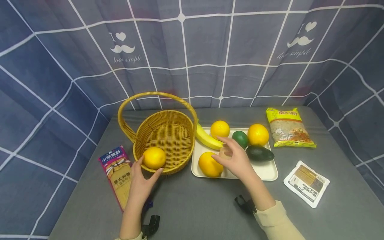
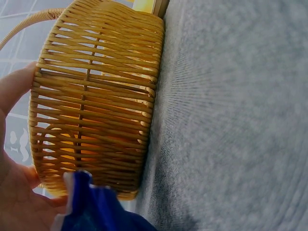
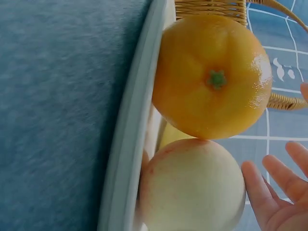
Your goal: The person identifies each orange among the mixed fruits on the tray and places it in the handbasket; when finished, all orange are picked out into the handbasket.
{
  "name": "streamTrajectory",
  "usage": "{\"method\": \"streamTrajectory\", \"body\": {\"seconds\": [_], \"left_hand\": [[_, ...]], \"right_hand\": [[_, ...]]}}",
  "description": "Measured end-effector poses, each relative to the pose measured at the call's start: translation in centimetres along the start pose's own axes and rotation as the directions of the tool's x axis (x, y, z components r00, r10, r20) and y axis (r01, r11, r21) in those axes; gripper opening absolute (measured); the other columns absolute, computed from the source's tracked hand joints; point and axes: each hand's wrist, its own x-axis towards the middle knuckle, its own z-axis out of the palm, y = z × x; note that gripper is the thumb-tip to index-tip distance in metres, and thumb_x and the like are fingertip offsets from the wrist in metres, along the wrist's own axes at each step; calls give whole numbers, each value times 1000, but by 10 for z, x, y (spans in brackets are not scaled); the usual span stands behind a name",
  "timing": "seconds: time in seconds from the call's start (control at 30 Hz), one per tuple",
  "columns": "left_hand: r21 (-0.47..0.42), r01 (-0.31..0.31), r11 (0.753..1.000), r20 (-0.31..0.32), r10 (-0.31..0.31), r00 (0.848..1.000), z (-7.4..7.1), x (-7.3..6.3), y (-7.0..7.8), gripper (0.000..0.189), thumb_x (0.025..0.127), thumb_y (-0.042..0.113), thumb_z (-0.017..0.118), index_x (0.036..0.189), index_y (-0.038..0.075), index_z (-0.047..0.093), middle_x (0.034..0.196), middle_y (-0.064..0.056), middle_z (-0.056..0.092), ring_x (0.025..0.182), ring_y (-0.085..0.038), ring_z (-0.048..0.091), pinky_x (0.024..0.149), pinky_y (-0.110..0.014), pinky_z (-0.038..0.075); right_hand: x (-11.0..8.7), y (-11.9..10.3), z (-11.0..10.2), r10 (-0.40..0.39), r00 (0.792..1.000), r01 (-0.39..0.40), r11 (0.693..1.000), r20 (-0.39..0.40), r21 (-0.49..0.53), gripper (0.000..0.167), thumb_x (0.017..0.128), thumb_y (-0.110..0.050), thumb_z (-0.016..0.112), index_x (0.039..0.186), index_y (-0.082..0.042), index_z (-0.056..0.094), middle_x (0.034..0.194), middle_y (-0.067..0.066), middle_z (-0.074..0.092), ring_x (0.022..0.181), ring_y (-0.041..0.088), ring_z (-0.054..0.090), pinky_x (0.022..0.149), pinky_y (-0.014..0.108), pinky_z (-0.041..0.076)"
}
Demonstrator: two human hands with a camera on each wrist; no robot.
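An orange [image 1: 154,158] sits inside the wicker basket [image 1: 138,146], against its front left wall; patches of it show through the weave in the left wrist view. My left hand [image 1: 141,183] spreads around the orange at the rim, index finger on its left, thumb near the front rim [image 2: 36,103]. Over the tray [image 1: 196,171], my right hand [image 1: 237,160] has its fingers extended above a pale peach [image 3: 192,187]. One fingertip reaches the peach's side; whether they touch I cannot tell. Another orange [image 3: 211,77] lies against the peach.
On the tray also lie a banana [image 1: 207,138], two more oranges [image 1: 220,129], a round green fruit [image 1: 240,139] and an avocado [image 1: 259,153]. Pasta [image 1: 117,176] lies left of the basket. A yellow food bag [image 1: 289,128] and white packet [image 1: 306,184] lie right.
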Motion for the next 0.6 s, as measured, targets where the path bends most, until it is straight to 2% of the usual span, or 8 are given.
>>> {"method": "streamTrajectory", "body": {"seconds": [0.1, 0.2, 0.33, 0.47, 0.6], "left_hand": [[3, 5, 1000, 1, -5, 1000, 0, 0, 0, 99, 83, 61, 64, 155, 17, 14, 158, -19, 5, 143, -42, 12, 107, -67, 16], [6, 14, 1000, 1, -14, 1000, 0, -1, 0, 99, 83, 62, 64, 155, 18, 13, 158, -19, 4, 143, -42, 12, 107, -67, 16], [8, 24, 1000, 4, -24, 1000, 0, -1, 0, 100, 82, 63, 64, 155, 18, 13, 158, -19, 4, 142, -43, 12, 107, -67, 16], [10, 28, 1000, 10, -28, 1000, 0, -1, 1, 101, 81, 66, 62, 155, 19, 12, 158, -19, 4, 142, -44, 13, 106, -68, 16], [4, 23, 1000, 13, -23, 1000, -1, -1, 1, 101, 81, 66, 63, 155, 18, 13, 158, -19, 5, 142, -43, 13, 107, -67, 17]], "right_hand": [[-5, 1, -3, 0, 1000, 0, 1000, -20, -21, 65, 77, -31, 83, 134, -13, 55, 134, 4, 53, 115, 31, 55, 91, 40, 51], [-9, -1, -3, 2, 1000, -4, 997, -20, -83, 63, 77, -31, 82, 133, -14, 57, 134, 4, 53, 117, 29, 55, 92, 41, 51], [-15, -5, -1, -13, 1000, 13, 975, -2, -223, 63, 76, -35, 82, 131, -15, 58, 135, 5, 54, 120, 27, 53, 96, 46, 46], [-19, -8, 4, -23, 1000, 24, 956, 6, -291, 63, 75, -36, 82, 129, -14, 59, 133, 6, 56, 121, 27, 52, 100, 49, 41], [-21, -9, 10, -26, 999, 34, 944, 28, -327, 64, 75, -36, 82, 130, -14, 58, 121, 6, 60, 105, 23, 55, 95, 45, 44]]}}
